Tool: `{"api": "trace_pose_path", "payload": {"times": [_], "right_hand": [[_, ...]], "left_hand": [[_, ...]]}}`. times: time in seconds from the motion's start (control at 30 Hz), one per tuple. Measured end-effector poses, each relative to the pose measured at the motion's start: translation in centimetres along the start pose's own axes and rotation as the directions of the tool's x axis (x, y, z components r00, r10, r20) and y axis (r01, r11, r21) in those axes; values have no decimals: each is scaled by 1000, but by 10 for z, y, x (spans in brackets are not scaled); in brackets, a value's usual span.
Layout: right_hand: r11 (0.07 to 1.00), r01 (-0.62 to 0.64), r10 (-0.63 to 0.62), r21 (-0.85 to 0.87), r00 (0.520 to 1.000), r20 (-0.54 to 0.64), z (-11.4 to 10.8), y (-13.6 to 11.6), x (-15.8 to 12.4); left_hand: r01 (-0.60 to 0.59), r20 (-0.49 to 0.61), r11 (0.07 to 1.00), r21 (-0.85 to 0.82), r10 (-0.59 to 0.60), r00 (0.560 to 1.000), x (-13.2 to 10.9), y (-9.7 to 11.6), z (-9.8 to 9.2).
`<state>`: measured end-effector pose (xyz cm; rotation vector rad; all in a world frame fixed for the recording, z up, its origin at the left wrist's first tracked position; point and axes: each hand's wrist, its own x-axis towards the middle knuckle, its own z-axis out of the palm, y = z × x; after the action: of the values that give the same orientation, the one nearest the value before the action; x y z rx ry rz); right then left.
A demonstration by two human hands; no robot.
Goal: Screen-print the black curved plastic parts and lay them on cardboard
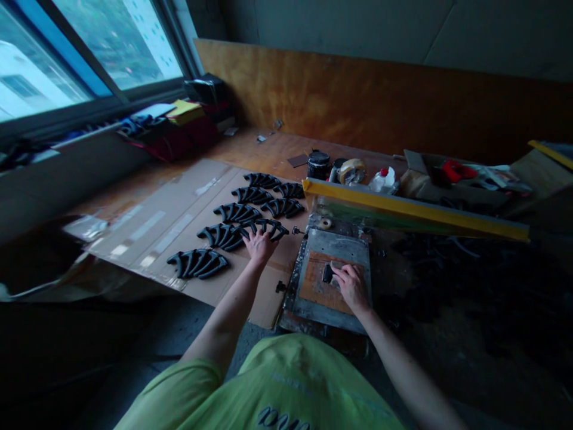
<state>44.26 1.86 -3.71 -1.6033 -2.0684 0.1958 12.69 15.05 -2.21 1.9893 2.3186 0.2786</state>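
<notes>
My left hand point(258, 245) is at the near edge of a fanned row of black curved pieces point(273, 227), its fingers closed on one of them; the fingertips are partly hidden among the pieces. Several more fanned rows, such as the nearest black row point(198, 263), lie on a flat cardboard sheet point(179, 209). My right hand point(351, 283) pinches a small black block-like piece point(328, 273) on a brown wooden board point(316, 272). That board rests on a grey metal plate point(342, 240).
A yellow-edged framed screen point(416, 206) slants over the plate's far side. Behind it stand a dark jar point(318, 164), tape rolls point(351, 171) and an open cardboard box point(416, 173). A dark heap of pieces point(447, 269) lies at right. Black clamps point(280, 286) sit along the plate's left edge.
</notes>
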Motion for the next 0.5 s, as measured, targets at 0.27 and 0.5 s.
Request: {"api": "trace_pose_path", "payload": {"times": [0.27,0.5], "right_hand": [[998,-53,54,35,998,-33,2,-5,-1],[990,-133,132,41,991,17,-10,-15,0]], "left_hand": [[-47,212,998,-46,55,976,43,9,30],[-62,228,991,-122,89,970,44,5,38]]}}
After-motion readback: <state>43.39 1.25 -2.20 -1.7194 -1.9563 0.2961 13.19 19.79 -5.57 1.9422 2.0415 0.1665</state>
